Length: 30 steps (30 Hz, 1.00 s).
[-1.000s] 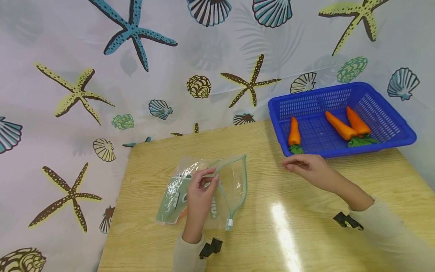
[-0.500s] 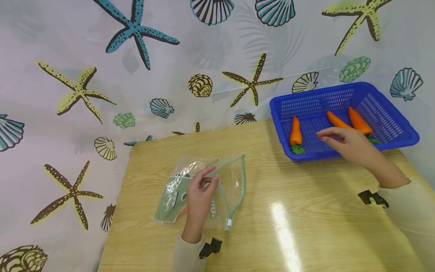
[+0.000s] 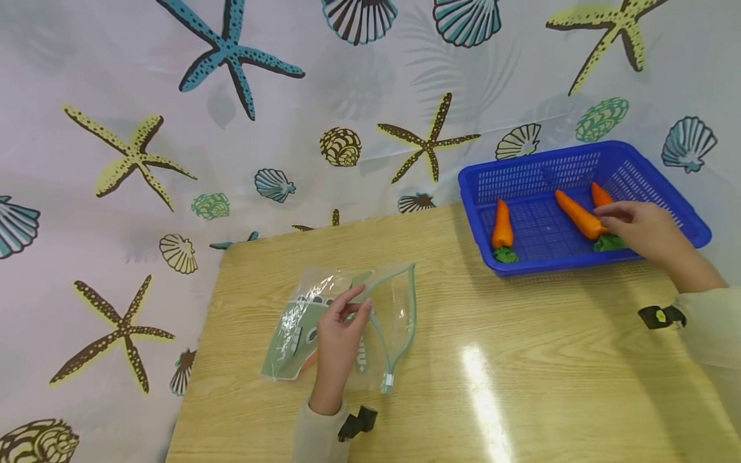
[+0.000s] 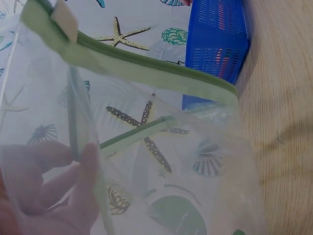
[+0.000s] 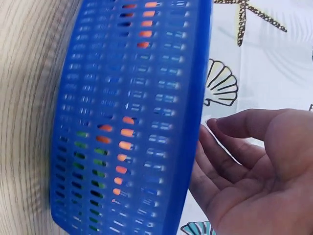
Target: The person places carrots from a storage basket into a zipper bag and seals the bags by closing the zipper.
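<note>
The left hand (image 3: 338,337) pinches the pouch (image 3: 347,325) rim, left of the basket (image 3: 585,260). Bare table (image 3: 521,360) lies between them. Inside the basket, the right hand (image 3: 645,231), fingers loose, hovers over two carrots (image 3: 576,215).

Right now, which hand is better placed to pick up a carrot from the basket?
Right. The right hand is open over the blue basket, beside the carrots. The left hand holds the clear pouch across the table.

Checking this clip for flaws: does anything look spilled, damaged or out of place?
Nothing stands out. Three carrots lie inside the blue basket, the zip pouch lies flat on the table, pinched by the left hand; nothing spilled.
</note>
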Motion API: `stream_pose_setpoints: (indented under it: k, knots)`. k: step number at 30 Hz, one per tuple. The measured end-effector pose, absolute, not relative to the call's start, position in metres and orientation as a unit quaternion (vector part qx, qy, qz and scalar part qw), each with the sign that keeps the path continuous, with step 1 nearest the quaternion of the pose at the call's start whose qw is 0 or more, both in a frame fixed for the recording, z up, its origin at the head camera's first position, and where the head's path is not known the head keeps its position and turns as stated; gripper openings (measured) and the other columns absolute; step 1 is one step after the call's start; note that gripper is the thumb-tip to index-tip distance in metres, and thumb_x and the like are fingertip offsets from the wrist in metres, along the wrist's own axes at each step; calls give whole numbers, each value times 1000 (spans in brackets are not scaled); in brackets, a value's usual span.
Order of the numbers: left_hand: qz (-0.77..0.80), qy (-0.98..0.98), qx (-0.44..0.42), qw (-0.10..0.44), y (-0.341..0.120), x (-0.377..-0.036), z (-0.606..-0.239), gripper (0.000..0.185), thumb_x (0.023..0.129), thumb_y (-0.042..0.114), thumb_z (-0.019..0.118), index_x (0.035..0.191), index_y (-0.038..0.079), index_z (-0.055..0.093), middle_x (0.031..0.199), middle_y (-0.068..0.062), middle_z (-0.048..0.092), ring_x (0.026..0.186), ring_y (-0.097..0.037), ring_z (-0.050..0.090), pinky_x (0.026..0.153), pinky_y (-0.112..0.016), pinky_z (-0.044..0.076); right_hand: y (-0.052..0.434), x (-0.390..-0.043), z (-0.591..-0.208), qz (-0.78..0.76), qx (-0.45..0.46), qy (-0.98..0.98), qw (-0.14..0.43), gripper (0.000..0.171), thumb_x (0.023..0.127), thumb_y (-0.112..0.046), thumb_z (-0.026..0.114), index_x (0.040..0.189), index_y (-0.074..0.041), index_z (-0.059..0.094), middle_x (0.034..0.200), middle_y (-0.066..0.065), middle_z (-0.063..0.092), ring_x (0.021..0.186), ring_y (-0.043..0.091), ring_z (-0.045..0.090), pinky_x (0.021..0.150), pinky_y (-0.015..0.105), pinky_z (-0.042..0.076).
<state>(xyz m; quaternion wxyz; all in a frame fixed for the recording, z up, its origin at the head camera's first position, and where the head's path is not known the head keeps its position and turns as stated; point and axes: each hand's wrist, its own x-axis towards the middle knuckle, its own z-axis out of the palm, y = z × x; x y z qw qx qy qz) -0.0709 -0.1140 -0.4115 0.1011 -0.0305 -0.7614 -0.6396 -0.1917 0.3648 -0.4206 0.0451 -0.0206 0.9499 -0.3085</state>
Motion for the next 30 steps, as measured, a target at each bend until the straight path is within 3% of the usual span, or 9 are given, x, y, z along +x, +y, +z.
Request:
stream_pose_setpoints:
  k: [6,17,26,30]
  knots:
    - [-639,-765,-12,87,-114,-71,-411,27,87,1,63,114,-6,62,114,-16,61,91,-30,61,69,-20,52,373,-203,-427,-292,-19,954,62,49,99,-34,39,122,8,50,116,36,49,104,48,43,81,62,37]
    - [-636,-766,-18,91,-114,-71,-409,26,86,-1,63,112,-6,62,113,-17,62,89,-31,62,69,-21,53,378,-225,-440,-247,-12,965,85,47,93,-23,51,115,19,49,113,40,48,101,51,45,87,63,33]
    - [-636,-766,-25,95,-114,-73,-412,26,86,-2,62,112,-8,62,112,-20,61,89,-32,62,69,-22,53,375,-231,-449,-217,13,971,97,41,88,-16,55,107,20,53,107,40,49,94,50,46,83,63,36]
    - [-637,-765,-19,93,-118,-77,-426,26,87,4,65,112,-1,64,111,-15,62,89,-27,63,67,-22,53,373,-237,-452,-198,10,976,93,34,85,-16,58,95,17,58,90,33,54,81,43,48,73,56,41]
